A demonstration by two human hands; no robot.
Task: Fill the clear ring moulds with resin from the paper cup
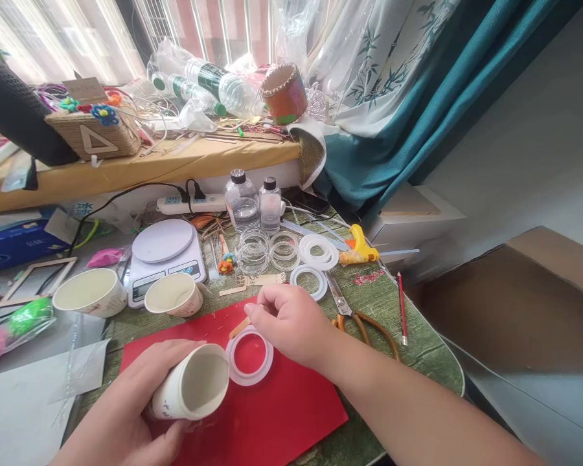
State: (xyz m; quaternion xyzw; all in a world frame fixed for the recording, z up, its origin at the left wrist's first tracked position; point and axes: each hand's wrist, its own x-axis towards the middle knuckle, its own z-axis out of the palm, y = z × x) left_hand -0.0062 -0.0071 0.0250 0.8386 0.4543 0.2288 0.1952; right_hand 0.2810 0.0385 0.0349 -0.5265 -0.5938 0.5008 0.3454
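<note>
My left hand (131,401) is wrapped round a white paper cup (205,382), which tilts with its mouth toward me and to the right. My right hand (286,317) pinches a thin wooden stick (240,328) above the ring mold. This translucent ring mold (267,370) lies on a red sheet (301,414), just right of the cup's rim. Whatever is inside the cup is too pale to make out.
Behind the sheet stand two paper cups (91,294), a white scale (164,241) and two clear bottles (243,206). Stacked rings (252,251), scissors (342,305), a yellow glue gun (362,246) and a red pencil (402,310) lie to the right.
</note>
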